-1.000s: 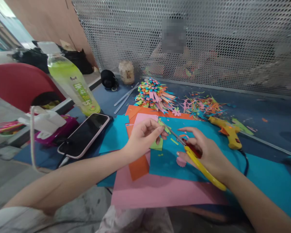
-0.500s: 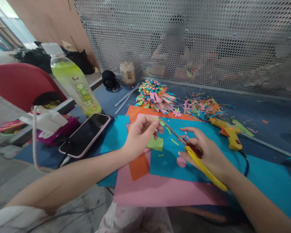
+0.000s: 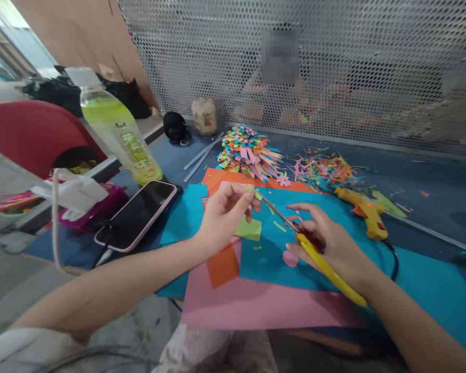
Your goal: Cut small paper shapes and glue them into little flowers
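My left hand (image 3: 222, 215) pinches a small piece of light green paper (image 3: 251, 228) above the coloured sheets. My right hand (image 3: 330, 243) grips yellow-handled scissors (image 3: 314, 251), whose blades point up-left and meet the green paper at my left fingertips. Under both hands lie a teal sheet (image 3: 272, 254), a pink sheet (image 3: 256, 305) and an orange sheet (image 3: 222, 265). Small green snippets (image 3: 278, 226) and a pink cut-out (image 3: 290, 259) rest on the teal sheet.
A phone (image 3: 135, 215) and a green drink bottle (image 3: 118, 132) stand at left. A multicoloured paper-strip ball (image 3: 248, 150), paper scraps (image 3: 322, 168) and a yellow glue gun (image 3: 363, 210) lie beyond. A perforated metal screen (image 3: 334, 67) backs the table; a person sits behind it.
My left hand has lifted the green paper slightly and turned it. The scissor blades have closed in on the paper's top edge. My right hand has barely shifted.
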A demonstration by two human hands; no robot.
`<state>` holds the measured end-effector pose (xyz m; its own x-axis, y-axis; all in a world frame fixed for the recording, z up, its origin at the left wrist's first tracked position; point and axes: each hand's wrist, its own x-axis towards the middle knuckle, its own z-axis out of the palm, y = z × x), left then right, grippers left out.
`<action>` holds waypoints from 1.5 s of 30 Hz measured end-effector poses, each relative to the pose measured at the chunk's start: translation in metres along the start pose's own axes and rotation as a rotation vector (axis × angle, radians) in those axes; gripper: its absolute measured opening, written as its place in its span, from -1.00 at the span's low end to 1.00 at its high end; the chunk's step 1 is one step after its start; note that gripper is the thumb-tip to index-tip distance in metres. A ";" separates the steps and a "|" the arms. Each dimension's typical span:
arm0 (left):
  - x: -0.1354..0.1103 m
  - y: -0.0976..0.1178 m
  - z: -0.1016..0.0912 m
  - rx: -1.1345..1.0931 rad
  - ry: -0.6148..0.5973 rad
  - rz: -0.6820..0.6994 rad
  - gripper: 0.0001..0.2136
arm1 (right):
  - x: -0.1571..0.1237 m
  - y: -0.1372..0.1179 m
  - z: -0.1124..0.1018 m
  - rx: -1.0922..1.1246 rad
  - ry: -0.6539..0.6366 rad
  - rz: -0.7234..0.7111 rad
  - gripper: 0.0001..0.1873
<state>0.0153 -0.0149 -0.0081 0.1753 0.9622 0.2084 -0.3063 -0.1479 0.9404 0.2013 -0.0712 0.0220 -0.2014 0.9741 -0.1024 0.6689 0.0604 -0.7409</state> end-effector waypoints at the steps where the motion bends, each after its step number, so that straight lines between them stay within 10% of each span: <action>1: 0.000 0.000 0.000 0.000 -0.001 0.006 -0.80 | 0.000 0.000 0.000 -0.001 0.000 -0.003 -0.42; 45: -0.001 -0.001 -0.002 0.008 -0.046 0.000 -0.84 | -0.001 -0.002 -0.001 0.008 -0.008 -0.003 -0.49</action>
<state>0.0137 -0.0151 -0.0096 0.2186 0.9506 0.2205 -0.2989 -0.1499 0.9424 0.2003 -0.0718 0.0243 -0.2088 0.9722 -0.1057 0.6628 0.0612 -0.7463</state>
